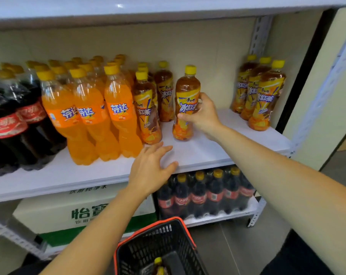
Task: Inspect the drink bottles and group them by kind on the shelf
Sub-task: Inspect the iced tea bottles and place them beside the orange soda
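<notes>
placing iced tea with its kind
right hand (202, 114) grips tea bottle (186, 104) upright on shelf (207, 149); left hand (150, 169) open, fingers spread, holding nothing.

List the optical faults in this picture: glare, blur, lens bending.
Head view: the wide lens bows the shelf edge and slants the right upright; a small glare spot sits on the upper shelf; the cola bottles at far left look smeared; the tea bottle in the right hand is readable; the lone bottle in the basket is blurred.
</notes>
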`<action>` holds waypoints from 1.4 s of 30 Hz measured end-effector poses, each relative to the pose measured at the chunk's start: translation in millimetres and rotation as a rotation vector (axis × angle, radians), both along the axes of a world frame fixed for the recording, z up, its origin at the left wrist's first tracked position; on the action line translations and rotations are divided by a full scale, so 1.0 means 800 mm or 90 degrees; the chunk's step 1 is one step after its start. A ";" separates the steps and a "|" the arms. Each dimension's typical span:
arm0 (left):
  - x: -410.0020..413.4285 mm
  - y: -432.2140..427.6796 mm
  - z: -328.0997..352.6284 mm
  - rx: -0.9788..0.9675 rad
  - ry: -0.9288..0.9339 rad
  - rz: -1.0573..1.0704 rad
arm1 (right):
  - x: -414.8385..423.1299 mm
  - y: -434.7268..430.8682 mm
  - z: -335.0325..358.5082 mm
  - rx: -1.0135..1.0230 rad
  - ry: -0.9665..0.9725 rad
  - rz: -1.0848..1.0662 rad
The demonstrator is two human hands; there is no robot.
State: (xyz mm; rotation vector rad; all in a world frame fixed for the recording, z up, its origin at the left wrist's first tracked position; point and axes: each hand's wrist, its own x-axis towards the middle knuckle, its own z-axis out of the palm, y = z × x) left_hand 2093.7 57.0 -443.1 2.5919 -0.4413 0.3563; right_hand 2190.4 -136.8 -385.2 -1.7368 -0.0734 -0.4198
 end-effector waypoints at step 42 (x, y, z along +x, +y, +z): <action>0.272 -0.391 0.036 -0.504 0.240 -0.315 | -0.009 -0.258 -0.062 0.143 -0.003 -0.266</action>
